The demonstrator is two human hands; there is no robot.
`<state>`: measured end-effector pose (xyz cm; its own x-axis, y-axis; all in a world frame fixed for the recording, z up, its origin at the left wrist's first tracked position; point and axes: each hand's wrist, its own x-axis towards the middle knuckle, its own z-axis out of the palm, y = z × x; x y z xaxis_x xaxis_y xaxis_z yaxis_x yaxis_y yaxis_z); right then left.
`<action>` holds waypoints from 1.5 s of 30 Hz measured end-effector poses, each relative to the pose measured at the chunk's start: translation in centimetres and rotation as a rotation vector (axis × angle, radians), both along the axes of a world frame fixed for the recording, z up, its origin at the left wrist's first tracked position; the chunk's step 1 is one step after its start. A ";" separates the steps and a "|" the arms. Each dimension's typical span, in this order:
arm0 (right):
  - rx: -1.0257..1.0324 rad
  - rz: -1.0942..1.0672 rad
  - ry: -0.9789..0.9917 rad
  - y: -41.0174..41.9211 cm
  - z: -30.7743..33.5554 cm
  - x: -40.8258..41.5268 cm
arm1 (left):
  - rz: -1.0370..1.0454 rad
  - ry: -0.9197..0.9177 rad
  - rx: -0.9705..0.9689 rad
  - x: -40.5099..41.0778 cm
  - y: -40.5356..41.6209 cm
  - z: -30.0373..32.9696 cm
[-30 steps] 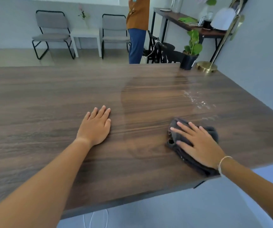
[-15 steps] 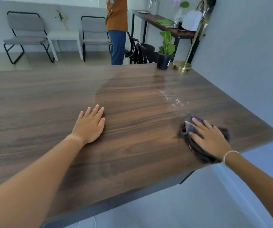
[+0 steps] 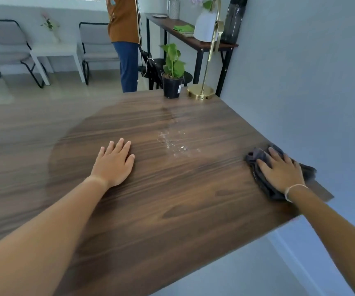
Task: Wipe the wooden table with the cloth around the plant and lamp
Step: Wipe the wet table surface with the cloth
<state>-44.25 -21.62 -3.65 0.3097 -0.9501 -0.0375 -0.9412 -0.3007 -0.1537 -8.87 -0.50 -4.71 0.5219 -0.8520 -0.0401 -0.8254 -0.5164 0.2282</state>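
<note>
A dark grey cloth (image 3: pixel 257 167) lies bunched at the right edge of the wooden table (image 3: pixel 172 206), close to the wall. My right hand (image 3: pixel 281 169) presses flat on top of it. My left hand (image 3: pixel 114 163) rests palm down on the bare wood near the middle, fingers together. Water droplets (image 3: pixel 172 144) glisten on the table between my two hands, a little farther back. At the far right corner stand a green plant in a black pot (image 3: pixel 172 82) and a brass lamp (image 3: pixel 202 92) with a round base.
A grey wall (image 3: pixel 300 82) runs right along the table's right edge. Beyond the far edge a person (image 3: pixel 125 39) in an orange top stands on the floor. A narrow side table (image 3: pixel 191 39) with items, two chairs and a white stool are behind.
My right hand has slid the cloth to the right and away from me, up to the table's right edge. My left hand stays flat in place. The view has turned toward the plant and lamp.
</note>
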 end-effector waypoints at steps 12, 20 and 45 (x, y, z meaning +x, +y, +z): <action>-0.052 0.328 0.019 -1.2 -0.4 -3.8 | 0.078 -0.066 0.037 0.4 -1.9 -0.2; -0.066 0.693 -0.093 2.4 -1.5 12.5 | 0.094 -0.078 0.067 0.2 -2.1 -0.1; -0.034 0.508 -0.025 -7.8 -0.5 20.3 | 0.092 -0.160 0.062 3.0 -3.5 0.3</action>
